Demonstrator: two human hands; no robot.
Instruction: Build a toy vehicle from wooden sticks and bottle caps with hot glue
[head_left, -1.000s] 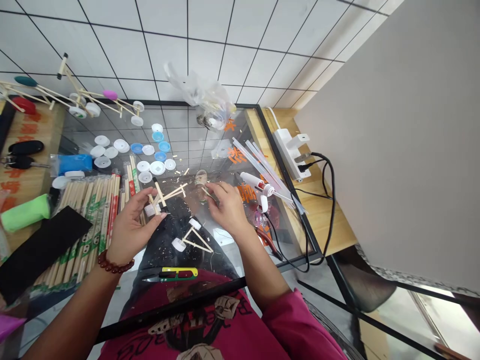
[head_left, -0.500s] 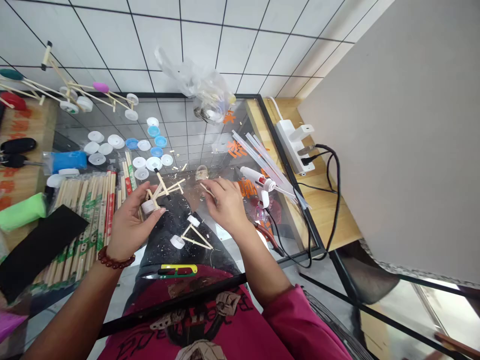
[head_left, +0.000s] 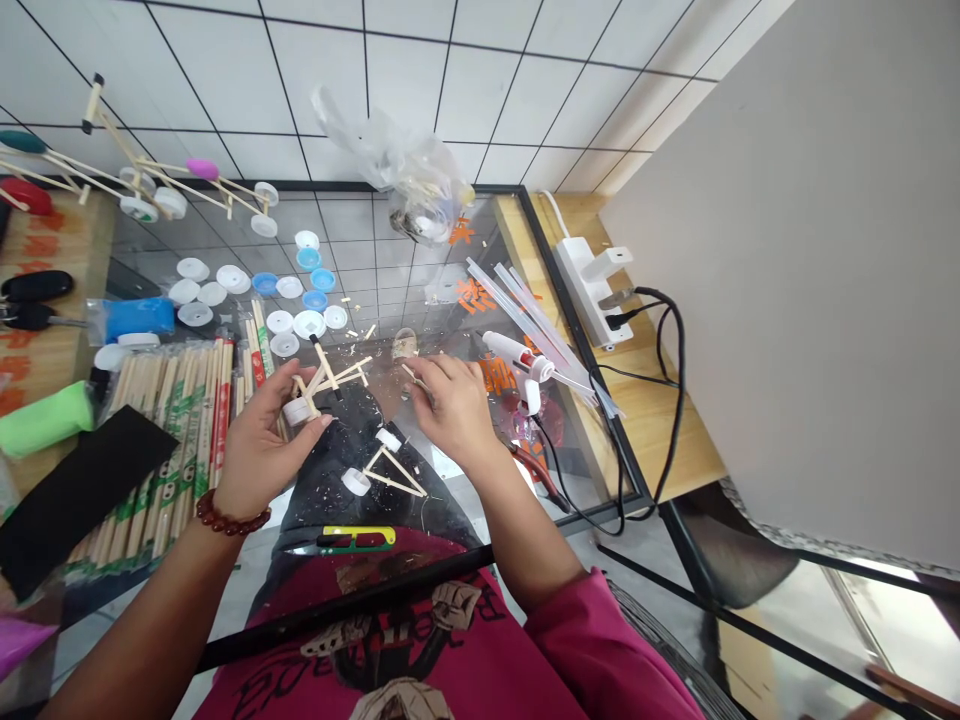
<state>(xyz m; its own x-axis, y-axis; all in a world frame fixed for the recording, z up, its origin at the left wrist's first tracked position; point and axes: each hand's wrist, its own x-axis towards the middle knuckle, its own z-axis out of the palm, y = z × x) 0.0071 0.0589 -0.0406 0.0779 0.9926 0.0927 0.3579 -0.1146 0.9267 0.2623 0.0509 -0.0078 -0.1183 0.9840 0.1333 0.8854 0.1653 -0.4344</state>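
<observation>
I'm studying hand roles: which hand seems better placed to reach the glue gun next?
Probably the right hand: it is nearer the glue gun and pinches a small stick, while the left hand, farther off, holds the stick frame.

Left hand grips wheeled stick frame; right hand pinches thin stick. Glue gun lies beside clear rods.

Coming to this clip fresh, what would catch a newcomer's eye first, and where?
Probably the left hand, left of centre, holding a small stick frame above the glass tabletop, with the right hand pinching a thin wooden piece. Next, the blue and white caps scattered beyond the left hand, and the white glue gun to the right.
</observation>
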